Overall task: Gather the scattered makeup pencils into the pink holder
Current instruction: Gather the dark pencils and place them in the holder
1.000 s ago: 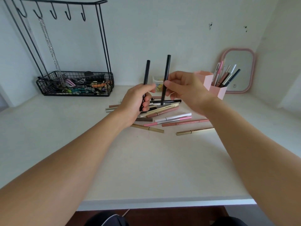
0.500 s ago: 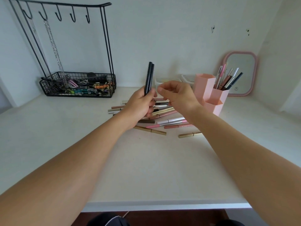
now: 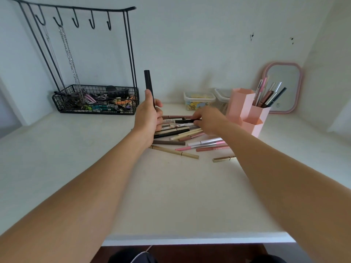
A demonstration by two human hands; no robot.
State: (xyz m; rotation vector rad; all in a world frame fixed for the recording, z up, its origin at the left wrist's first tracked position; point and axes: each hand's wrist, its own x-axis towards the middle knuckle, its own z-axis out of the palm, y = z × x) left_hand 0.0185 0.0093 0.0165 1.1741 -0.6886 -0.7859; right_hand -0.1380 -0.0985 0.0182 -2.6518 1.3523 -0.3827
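Observation:
My left hand (image 3: 147,119) is closed around two black pencils (image 3: 148,82) that stand upright above the pile. Several scattered makeup pencils (image 3: 180,130) lie in the middle of the white table, black, brown, cream, pink and gold. My right hand (image 3: 209,121) is low over the pile, its fingertips pinching the right end of a black pencil (image 3: 185,121) that still lies flat. The pink holder (image 3: 239,108), with hexagonal tubes, stands just right of that hand. Several pencils (image 3: 267,95) stick out of its back tube.
A black wire basket (image 3: 95,108) with a hook rack and hanging chains stands at the back left. Two small clear boxes (image 3: 199,100) sit behind the pile. A pink-framed mirror (image 3: 283,86) leans on the wall behind the holder. The table's front edge (image 3: 190,240) is near me.
My right hand passed its black pencil to my left hand, which now holds both upright. The right hand then dropped down onto the pile.

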